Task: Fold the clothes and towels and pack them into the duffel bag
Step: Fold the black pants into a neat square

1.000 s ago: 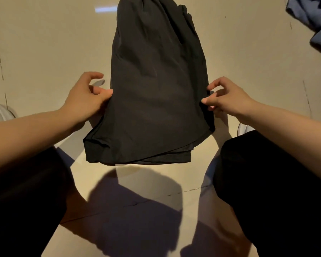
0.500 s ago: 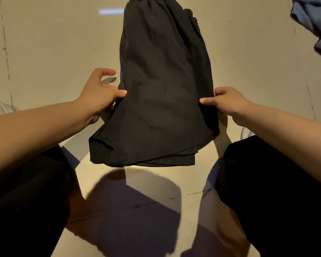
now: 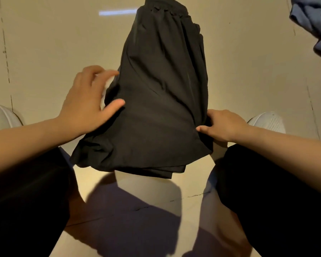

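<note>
The floor (image 3: 44, 52) fills the view; the shorts (image 3: 161, 101) lie at its centre, waistband at 12 o'clock, hem at 6; folding is in hand, I judge, and next the hem must go up to the waistband; the left hand (image 3: 87, 104) lies released at their 9 o'clock edge; the right hand (image 3: 224, 125) pinches the 4 o'clock edge; blue cloth (image 3: 315, 23) sits at 2 o'clock; shoes (image 3: 267, 121) flank the shorts; no bag shows.

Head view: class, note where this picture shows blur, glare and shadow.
Head view: the left hand is motion-blurred at its fingertips, while the right hand looks sharp; a bright streak of glare lies on the floor beside the black shorts; dark shadows fall on the floor below the shorts; the wide lens bends the floor lines.
</note>
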The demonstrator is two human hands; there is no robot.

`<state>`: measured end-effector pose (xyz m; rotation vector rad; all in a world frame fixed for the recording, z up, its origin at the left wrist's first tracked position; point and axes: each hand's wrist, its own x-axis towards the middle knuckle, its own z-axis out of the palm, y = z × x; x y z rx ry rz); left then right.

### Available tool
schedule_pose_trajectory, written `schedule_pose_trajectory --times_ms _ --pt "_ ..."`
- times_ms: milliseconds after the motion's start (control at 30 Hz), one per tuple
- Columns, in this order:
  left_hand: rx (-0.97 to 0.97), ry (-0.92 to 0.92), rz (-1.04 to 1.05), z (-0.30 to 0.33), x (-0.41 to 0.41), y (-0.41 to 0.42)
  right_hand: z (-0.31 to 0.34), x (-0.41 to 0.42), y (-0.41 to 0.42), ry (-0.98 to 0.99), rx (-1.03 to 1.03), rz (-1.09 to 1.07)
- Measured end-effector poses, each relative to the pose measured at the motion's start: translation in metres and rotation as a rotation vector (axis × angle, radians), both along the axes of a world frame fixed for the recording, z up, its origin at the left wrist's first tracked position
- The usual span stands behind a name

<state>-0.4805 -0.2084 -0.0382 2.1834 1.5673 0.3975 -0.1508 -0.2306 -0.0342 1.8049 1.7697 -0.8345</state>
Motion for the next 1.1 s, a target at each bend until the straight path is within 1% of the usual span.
schedule_pose_trajectory --times_ms 67,100,133,167,200,267,367,500,567,633,700,767,867,967,1033,1100 --pt "0.182 0.164 -0.432 -0.003 -0.006 -0.008 0.004 0.003 0.004 -0.074 -0.022 0.057" --pt "0.2 0.242 -0.616 -0.01 -0.009 -0.015 0.008 0.004 0.005 -0.083 -0.017 0.058" --pt "0.184 0.322 -0.739 -0.017 -0.012 -0.021 0.012 0.003 0.008 -0.067 0.003 0.046" --pt "0.15 0.392 -0.8 -0.024 -0.017 -0.025 0.017 0.001 0.01 -0.036 0.034 0.027" --pt "0.124 0.433 -0.815 -0.03 -0.022 -0.027 0.02 -0.001 0.014 -0.009 0.075 0.006" --pt "0.086 0.412 -0.764 -0.031 -0.031 -0.024 0.025 -0.007 0.021 0.032 0.164 -0.045" --pt "0.029 0.323 -0.609 -0.019 -0.036 -0.014 0.029 -0.014 0.037 0.126 0.257 -0.126" --pt "-0.026 0.19 -0.363 -0.002 -0.028 -0.014 0.037 -0.02 0.074 0.346 0.318 -0.405" --pt "-0.053 0.098 -0.213 0.005 -0.021 -0.006 0.038 -0.023 0.098 0.462 0.339 -0.535" --pt "-0.1 -0.034 -0.055 0.012 -0.013 0.011 0.034 -0.028 0.124 0.529 0.383 -0.629" --pt "-0.145 -0.157 0.073 0.017 -0.003 0.034 0.029 -0.036 0.149 0.558 0.416 -0.688" --pt "-0.177 -0.23 0.171 0.021 0.009 0.064 0.022 -0.043 0.17 0.552 0.404 -0.717" --pt "-0.207 -0.284 0.23 0.027 0.031 0.114 0.013 -0.052 0.187 0.518 0.297 -0.785" --pt "-0.243 -0.312 0.212 0.027 0.049 0.165 0.003 -0.055 0.192 0.516 0.212 -0.841" --pt "-0.252 -0.289 0.168 0.025 0.057 0.197 -0.002 -0.054 0.194 0.54 0.19 -0.884" --pt "-0.272 -0.214 0.036 0.022 0.064 0.223 -0.006 -0.052 0.197 0.617 0.182 -0.952"
